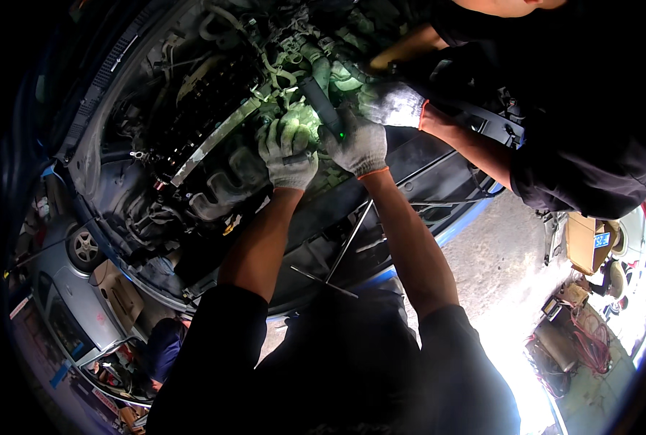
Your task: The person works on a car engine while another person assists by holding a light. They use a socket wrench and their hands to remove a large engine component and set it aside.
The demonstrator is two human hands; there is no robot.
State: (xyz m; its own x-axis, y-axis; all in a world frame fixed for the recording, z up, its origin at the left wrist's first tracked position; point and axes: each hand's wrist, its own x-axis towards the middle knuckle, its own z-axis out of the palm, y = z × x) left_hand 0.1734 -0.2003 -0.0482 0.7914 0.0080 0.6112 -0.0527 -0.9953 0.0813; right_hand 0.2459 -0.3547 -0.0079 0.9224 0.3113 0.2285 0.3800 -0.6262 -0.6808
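Both my hands wear pale work gloves and are over the engine in an open car bay. My right hand is closed around a dark flashlight with a small green indicator light. Its beam falls on the glove fingers of my left hand, just beside it. Those fingers are bent down among hoses and engine parts, and what they grip is hidden. Close to my right hand is a co-worker's gloved hand with an orange cuff. The co-worker's other glove reaches in beyond the flashlight.
A T-handle wrench lies across the front of the car, below my forearms. At left stands a silver car, with a person bent near it. A cardboard box and red cables are on the right.
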